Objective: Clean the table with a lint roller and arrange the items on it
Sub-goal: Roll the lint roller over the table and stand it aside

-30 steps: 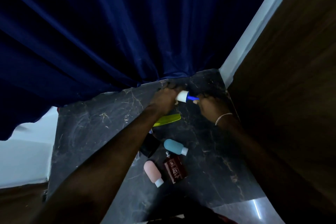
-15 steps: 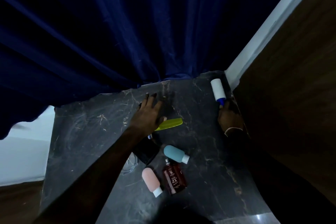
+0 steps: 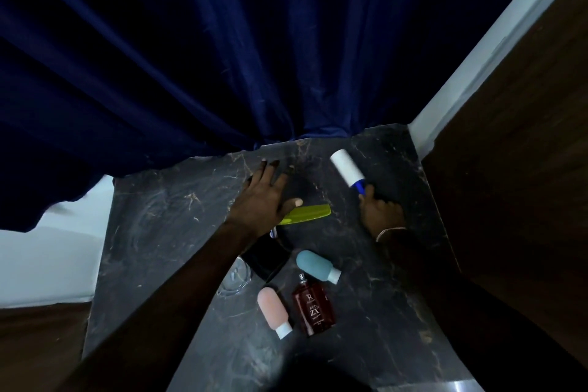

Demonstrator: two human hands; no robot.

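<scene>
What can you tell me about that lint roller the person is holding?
The lint roller has a white cylindrical sticky head and a blue handle. The right hand wraps the handle, hiding most of it. The roller lies tilted, its head pointing up-left toward the curtain, over the far right part of the dark marble table. Whether the head presses on the surface cannot be told. Nothing else touches it.
</scene>
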